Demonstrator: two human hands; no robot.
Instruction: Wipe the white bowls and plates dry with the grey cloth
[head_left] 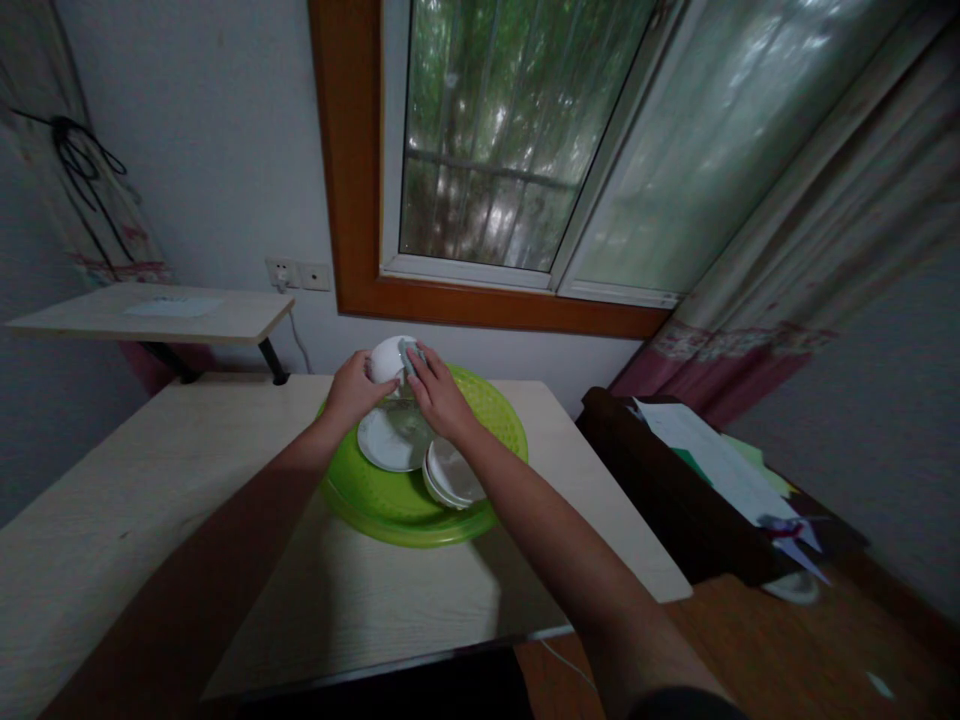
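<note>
My left hand (355,388) grips a white bowl (388,360) by its side, with the thumb across its lower edge. The bowl is tilted, its rounded outside toward me. Against the bowl's right side my right hand (439,390) presses a greyish-green cloth (409,354), fingers closed over it. Both hands are above a bright green plastic basin (390,515). In the basin lies a white plate (390,440), and to its right a small stack of white bowls (450,475), partly hidden by my right forearm.
The basin stands on a pale wooden desk (240,430). A raised shelf (150,312) on black legs is at the left, with a sheet of paper on it. Behind are a wall socket (283,272) and a window. A dark cabinet (660,500) with papers stands right.
</note>
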